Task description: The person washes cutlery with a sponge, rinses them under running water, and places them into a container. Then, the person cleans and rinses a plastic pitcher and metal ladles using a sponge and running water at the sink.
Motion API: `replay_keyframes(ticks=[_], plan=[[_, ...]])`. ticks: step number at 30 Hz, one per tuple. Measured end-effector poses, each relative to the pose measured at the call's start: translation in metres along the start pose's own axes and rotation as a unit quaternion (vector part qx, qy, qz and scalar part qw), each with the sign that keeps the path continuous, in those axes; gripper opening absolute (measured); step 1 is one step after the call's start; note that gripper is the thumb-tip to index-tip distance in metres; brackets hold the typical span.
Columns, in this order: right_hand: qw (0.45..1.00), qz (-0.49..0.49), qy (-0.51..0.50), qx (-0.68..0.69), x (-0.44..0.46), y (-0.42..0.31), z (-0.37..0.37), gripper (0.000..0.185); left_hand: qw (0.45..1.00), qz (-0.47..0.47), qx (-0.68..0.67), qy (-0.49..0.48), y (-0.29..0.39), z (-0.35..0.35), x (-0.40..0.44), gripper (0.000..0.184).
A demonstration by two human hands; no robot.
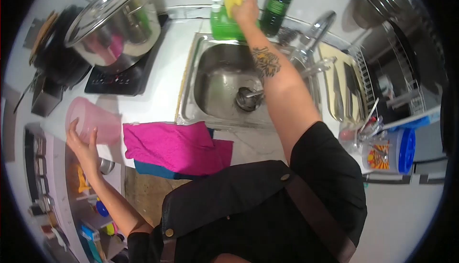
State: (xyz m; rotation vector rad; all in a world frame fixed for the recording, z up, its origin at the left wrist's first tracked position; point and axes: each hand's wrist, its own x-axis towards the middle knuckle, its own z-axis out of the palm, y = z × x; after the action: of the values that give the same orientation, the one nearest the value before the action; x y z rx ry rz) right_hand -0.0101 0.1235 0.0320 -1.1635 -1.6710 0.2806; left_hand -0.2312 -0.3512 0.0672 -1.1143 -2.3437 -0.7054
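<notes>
My right hand (246, 9) reaches to the back of the sink and is closed round a yellow sponge (233, 1). The sponge is right beside the white pump top of a green soap dispenser (227, 27); whether they touch I cannot tell. At the far left, my left hand (82, 143) has its fingers spread against the near side of a pink translucent plastic container (100, 119). A steel sink (215, 86) lies between my hands, with a dark round item (247, 101) in its basin that I cannot make out clearly.
A dark green bottle (277, 7) stands near the faucet (322, 26). Knives lie on a cutting board (330, 55) at the right, beside a wire rack (406, 79). A large lidded pot (114, 28) sits on a black cooktop (114, 83). A pink cloth (172, 146) hangs over the counter edge.
</notes>
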Motion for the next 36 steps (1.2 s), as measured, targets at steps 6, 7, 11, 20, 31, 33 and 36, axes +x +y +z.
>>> replay_keyframes(ticks=[6, 7, 11, 20, 31, 33, 36], plan=[[0.982, -0.042, -0.183, -0.009, -0.096, -0.006, -0.074, 0.034, 0.985, 0.104, -0.005, 0.139, 0.039, 0.005, 0.000, 0.048], [0.978, -0.065, -0.198, -0.026, -0.120, 0.011, -0.079, 0.032, 0.982, 0.118, -0.070, 0.133, 0.056, 0.007, -0.001, 0.045], [0.896, -0.131, -0.340, -0.254, -0.160, 0.052, -0.127, 0.040, 0.952, 0.204, -0.226, -0.041, 0.136, 0.034, 0.004, 0.025], [0.933, -0.066, -0.231, -0.270, -0.104, 0.139, -0.158, 0.038, 0.676, 0.386, -0.218, -0.589, 0.283, 0.210, -0.034, 0.027], [0.906, -0.030, -0.290, -0.307, -0.103, 0.166, -0.142, 0.036, 0.758, 0.424, 0.029, -0.494, 0.341, 0.366, -0.108, 0.028], [0.928, 0.109, -0.309, -0.177, -0.097, 0.160, -0.146, 0.035, 0.754, 0.440, 0.072, -0.482, 0.340, 0.359, -0.108, 0.027], [0.962, 0.170, -0.213, -0.017, -0.107, 0.167, -0.155, 0.041, 0.735, 0.444, 0.129, -0.495, 0.344, 0.357, -0.096, 0.026]])
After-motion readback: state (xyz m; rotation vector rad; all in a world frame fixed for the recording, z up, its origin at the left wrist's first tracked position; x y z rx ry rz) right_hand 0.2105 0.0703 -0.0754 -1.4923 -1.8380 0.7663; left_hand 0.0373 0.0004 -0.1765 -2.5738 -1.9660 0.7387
